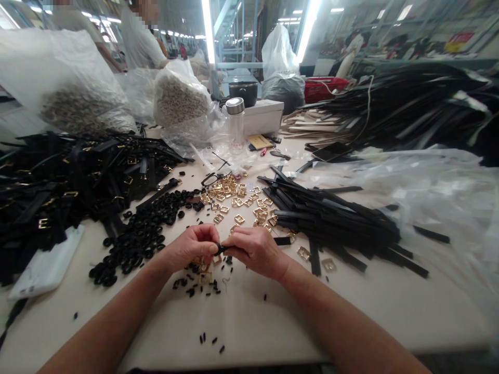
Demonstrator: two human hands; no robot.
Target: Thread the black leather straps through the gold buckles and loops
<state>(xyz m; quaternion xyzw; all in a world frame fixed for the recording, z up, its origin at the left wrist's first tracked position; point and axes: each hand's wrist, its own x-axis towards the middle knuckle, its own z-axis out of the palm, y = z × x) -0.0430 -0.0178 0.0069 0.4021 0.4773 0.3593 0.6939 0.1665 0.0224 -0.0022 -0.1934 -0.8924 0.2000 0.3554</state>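
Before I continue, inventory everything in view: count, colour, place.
Table: one, cream, beneath
Buckled straps: many, black, left
Loops: many, black, centre left
Buckles: many, gold, centre
Loose straps: many, black, right
Tiny pieces: many, black, front
Slab: one, white, left
Bags: several, translucent, rear
Bottle: one, clear, rear
Flat item: one, yellow, rear
Box: one, white, rear
Pot: one, black, rear
Container: one, red, rear
Strips: many, beige, rear right
Heap: one, black, rear right
Sheeting: uncounted, clear, right
People: two, white-clad, rear left
Background clutter: too blurred
Held piece: one, black, centre
Left hand: one, bare, centre
Right hand: one, bare, centre
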